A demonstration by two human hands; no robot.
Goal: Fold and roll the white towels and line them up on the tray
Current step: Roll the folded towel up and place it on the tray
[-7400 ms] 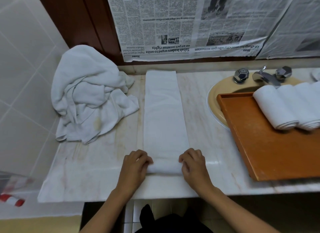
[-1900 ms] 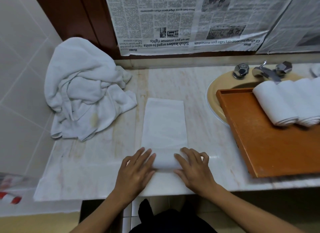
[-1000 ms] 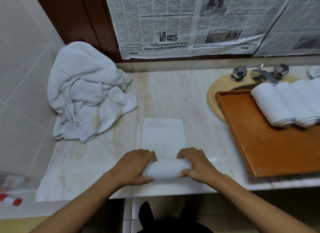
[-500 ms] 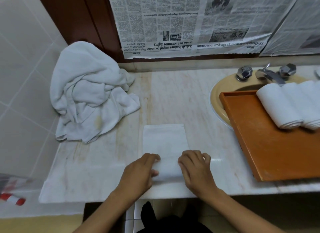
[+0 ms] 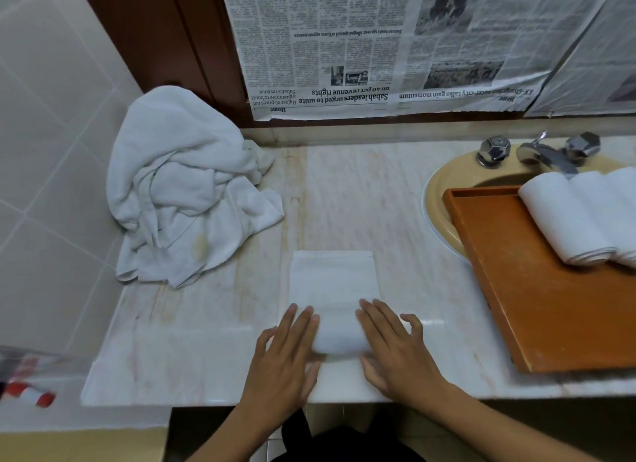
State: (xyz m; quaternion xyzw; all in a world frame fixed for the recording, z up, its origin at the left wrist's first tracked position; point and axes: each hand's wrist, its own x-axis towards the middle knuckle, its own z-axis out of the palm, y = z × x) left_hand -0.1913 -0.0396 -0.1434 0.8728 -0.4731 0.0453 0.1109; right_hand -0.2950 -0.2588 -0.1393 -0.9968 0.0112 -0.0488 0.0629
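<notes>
A folded white towel (image 5: 332, 282) lies on the marble counter (image 5: 361, 200), its near end wound into a thick roll (image 5: 339, 337). My left hand (image 5: 287, 351) presses flat on the roll's left end with straight fingers. Likewise flat, my right hand (image 5: 392, 344) presses on the roll's right end. A short flat strip of towel is left beyond the roll. At the right, an orange tray (image 5: 537, 300) carries rolled white towels (image 5: 571, 217) side by side at its far end.
A heap of crumpled white towels (image 5: 186, 189) sits at the counter's left back corner against the tiled wall. A yellow sink (image 5: 444, 200) with chrome taps (image 5: 540, 152) lies under the tray's far end. Newspaper (image 5: 413, 48) covers the wall behind.
The flat strip of towel has shortened as the roll grew thicker and moved away from me. Both hands went from curled on the roll to flat on it.
</notes>
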